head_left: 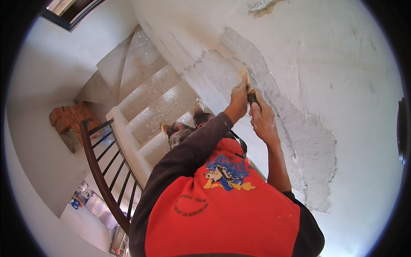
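Observation:
My right hand (263,120) is wrapped round the dark handle of a scraper (252,97), close to the wall on my right. Beside it, my left hand (239,100) is closed at the blade end, fingers pressed against the tool. Pale dust or plaster coats the fingertips and blade there, so the blade's exact shape is hard to make out. The tool's tip meets the white wall (359,85) at the edge of a rough grey patch (312,145). This patch runs in a long band up and down the wall.
Below me, winding stairs (150,94) are strewn with white flakes, and my feet stand on them. A dark handrail (99,175) with bars curves on the left. Reddish-brown blocks (72,120) are piled by the far left wall. Higher up is a chipped spot (264,7).

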A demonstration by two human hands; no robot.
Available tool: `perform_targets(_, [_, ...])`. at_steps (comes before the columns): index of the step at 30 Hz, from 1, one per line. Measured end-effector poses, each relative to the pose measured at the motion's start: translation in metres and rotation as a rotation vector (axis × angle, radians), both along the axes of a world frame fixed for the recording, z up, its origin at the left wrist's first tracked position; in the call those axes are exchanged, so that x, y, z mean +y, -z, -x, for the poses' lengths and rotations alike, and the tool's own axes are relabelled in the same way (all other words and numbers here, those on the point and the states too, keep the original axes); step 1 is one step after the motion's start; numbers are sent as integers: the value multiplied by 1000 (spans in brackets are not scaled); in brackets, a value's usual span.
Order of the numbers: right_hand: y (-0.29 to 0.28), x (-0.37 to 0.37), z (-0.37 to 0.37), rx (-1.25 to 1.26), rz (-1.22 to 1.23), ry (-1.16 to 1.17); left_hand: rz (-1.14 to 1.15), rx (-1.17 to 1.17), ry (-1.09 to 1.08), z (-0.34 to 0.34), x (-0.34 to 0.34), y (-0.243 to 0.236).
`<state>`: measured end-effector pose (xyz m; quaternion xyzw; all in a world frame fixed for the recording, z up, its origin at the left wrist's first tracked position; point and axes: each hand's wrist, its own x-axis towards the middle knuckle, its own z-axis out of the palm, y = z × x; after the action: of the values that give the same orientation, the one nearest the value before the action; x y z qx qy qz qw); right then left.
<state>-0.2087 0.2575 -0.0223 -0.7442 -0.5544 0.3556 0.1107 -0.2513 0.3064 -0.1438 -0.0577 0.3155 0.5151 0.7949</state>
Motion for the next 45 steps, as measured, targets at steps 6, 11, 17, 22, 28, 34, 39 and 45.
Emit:
perform_targets(6, [6, 11, 0, -106, -111, -129, -50, 6, -6, 1, 10, 10])
perform_targets(11, [-2, 3, -4, -198, -45, -77, 23, -47, 111, -5, 2, 11])
perform_targets(17, [-5, 4, -4, -192, 23, -52, 73, -100, 61, -9, 3, 6])
perform_targets(22, [-6, 6, 4, -215, -64, -132, 15, -66, 98, -5, 7, 8])
perform_targets(28, [-6, 9, 6, -226, -6, -172, 44, -52, 132, 4, 6, 4])
perform_targets(34, [4, 7, -2, -216, -87, -207, 10, -198, 155, 6, 4, 4])
perform_targets(39, [5, 5, -7, -144, -22, -127, 54, -43, 106, 6, 5, 4])
perform_targets(45, [7, 4, -3, -234, -87, -190, 68, 56, 165, 9, 4, 1])
